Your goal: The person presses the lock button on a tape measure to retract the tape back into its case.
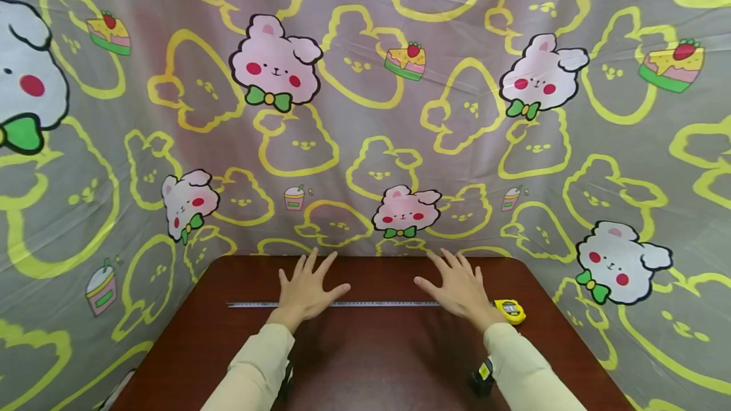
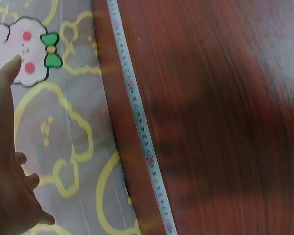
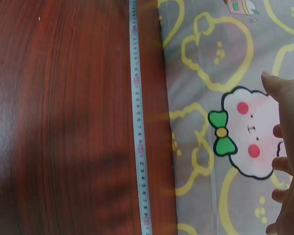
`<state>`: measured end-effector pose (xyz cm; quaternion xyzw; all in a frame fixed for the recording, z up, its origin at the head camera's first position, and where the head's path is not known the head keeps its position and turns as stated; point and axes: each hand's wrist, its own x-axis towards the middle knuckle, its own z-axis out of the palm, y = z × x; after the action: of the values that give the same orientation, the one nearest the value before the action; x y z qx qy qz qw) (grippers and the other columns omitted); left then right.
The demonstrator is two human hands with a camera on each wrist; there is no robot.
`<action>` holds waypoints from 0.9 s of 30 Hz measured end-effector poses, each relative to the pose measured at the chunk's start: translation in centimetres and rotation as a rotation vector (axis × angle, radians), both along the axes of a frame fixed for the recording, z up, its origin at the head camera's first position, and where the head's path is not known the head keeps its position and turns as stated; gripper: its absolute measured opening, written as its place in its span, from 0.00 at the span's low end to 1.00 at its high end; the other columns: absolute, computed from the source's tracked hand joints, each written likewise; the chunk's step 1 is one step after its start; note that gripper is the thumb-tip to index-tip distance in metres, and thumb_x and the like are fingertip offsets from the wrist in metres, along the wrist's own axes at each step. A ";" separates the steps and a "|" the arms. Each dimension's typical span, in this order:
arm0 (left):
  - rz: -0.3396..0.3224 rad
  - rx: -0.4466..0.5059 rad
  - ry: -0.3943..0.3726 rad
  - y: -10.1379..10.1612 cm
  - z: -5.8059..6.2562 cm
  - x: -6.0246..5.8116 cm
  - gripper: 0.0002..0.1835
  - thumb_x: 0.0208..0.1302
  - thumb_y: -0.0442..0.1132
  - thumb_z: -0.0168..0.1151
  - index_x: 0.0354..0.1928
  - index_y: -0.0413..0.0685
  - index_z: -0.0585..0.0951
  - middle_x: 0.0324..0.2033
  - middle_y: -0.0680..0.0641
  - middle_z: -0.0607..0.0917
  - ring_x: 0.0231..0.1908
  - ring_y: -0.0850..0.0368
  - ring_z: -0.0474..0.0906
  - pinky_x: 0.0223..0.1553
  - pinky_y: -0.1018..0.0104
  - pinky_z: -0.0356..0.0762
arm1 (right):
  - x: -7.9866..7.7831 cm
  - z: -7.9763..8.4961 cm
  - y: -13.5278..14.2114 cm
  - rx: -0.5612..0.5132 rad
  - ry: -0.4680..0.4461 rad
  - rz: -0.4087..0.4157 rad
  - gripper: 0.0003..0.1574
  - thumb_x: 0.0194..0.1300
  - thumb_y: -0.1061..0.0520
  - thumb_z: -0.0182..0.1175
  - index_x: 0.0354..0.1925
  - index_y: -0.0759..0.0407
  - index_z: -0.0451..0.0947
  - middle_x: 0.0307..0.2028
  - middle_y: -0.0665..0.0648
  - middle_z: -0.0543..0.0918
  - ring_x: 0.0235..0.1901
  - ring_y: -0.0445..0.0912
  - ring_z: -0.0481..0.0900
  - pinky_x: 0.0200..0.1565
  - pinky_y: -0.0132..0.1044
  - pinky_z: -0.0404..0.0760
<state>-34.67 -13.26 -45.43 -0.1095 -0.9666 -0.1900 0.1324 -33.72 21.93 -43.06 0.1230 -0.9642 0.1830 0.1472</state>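
Yellow tape measure (image 1: 510,311) apart from fingers (image 1: 325,264)

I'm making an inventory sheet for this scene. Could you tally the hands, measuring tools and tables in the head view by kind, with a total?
Hands: 2 (left hand, right hand)
Measuring tools: 1 (yellow-cased tape measure, blade extended)
Tables: 1 (brown table)
Total: 4

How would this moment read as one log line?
left hand: spread, holding nothing | right hand: spread, holding nothing | yellow tape measure: extended across table
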 end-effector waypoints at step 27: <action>0.116 0.270 -0.068 -14.1 -1.8 1.0 0.55 0.59 0.72 0.67 0.79 0.50 0.60 0.75 0.29 0.55 0.71 0.24 0.53 0.59 0.15 0.37 | 1.1 -1.0 10.1 -0.140 0.208 0.021 0.41 0.69 0.41 0.68 0.71 0.61 0.70 0.68 0.70 0.69 0.63 0.75 0.64 0.57 0.75 0.61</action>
<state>-33.69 -27.34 -47.26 -0.0282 -0.9410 -0.3138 0.1239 -32.63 32.04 -44.05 0.1408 -0.9273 0.2375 0.2525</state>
